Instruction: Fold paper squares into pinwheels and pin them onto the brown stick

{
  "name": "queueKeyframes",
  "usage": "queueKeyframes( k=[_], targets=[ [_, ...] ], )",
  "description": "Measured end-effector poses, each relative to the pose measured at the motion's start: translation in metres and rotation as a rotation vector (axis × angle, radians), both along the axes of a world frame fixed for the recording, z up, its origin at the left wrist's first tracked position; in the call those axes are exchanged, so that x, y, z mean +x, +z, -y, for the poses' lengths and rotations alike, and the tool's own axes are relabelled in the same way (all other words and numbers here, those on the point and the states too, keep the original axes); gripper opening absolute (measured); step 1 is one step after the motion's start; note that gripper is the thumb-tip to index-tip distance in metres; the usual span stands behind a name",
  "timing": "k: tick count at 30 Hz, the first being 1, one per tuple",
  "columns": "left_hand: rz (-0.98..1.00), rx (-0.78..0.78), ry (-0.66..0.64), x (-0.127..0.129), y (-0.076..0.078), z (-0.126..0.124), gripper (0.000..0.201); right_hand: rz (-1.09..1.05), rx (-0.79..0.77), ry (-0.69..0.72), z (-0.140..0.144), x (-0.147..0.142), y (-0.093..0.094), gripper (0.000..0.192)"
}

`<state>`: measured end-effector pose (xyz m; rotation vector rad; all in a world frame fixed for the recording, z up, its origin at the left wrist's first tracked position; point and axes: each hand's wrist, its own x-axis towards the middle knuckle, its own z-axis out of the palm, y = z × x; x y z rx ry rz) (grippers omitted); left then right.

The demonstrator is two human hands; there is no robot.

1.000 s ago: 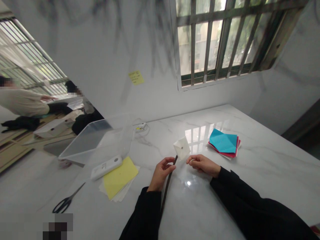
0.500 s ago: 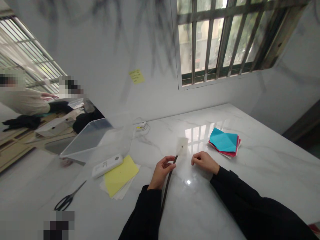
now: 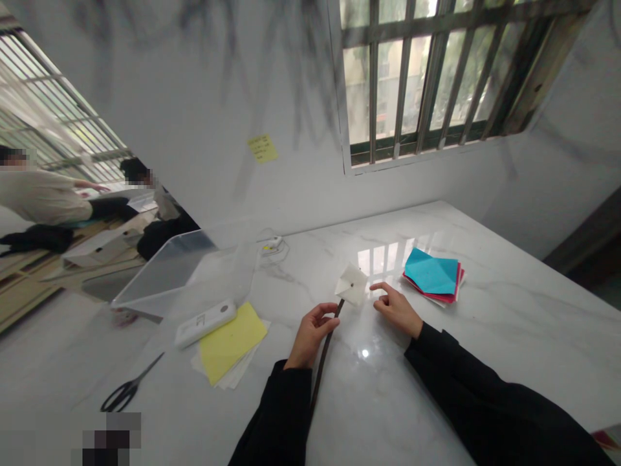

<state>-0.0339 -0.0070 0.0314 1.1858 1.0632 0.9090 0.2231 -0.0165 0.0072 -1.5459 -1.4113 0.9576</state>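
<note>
My left hand [image 3: 310, 333] is closed around a thin dark brown stick [image 3: 321, 369], thumb and fingers pinching it close to its upper end. At that end sits a white paper pinwheel [image 3: 345, 289] with a small dark pin at its centre. Just right of the pinwheel is my right hand [image 3: 398, 312], empty, its index finger stretched toward the paper and the other fingers bent. A small gap seems to lie between fingertip and paper. The lower end of the stick passes behind my left sleeve.
Blue and red paper sheets [image 3: 431, 272] lie stacked at right. At left are yellow paper [image 3: 231, 343], a white elongated device [image 3: 206, 323], black scissors [image 3: 127, 391] and a clear plastic bin [image 3: 162, 268]. A small white cabled item [image 3: 274, 243] lies by the wall. Other people sit far left.
The pinwheel has turned and its folded blades now show clearly instead of a blur. My right index finger has stretched out from a curled hand. My left hand keeps its grip on the stick.
</note>
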Motion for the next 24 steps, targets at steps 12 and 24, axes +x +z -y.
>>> queueKeyframes(
  k=[12,24],
  targets=[
    [-0.057,0.022,-0.093,-0.001,-0.001,-0.001,0.047,0.117,0.175,-0.082,0.005,0.002,0.016,0.081],
    [-0.045,0.013,-0.108,0.0,0.004,0.001,0.048,0.229,0.153,-0.024,-0.001,0.007,0.002,0.052]
  ],
)
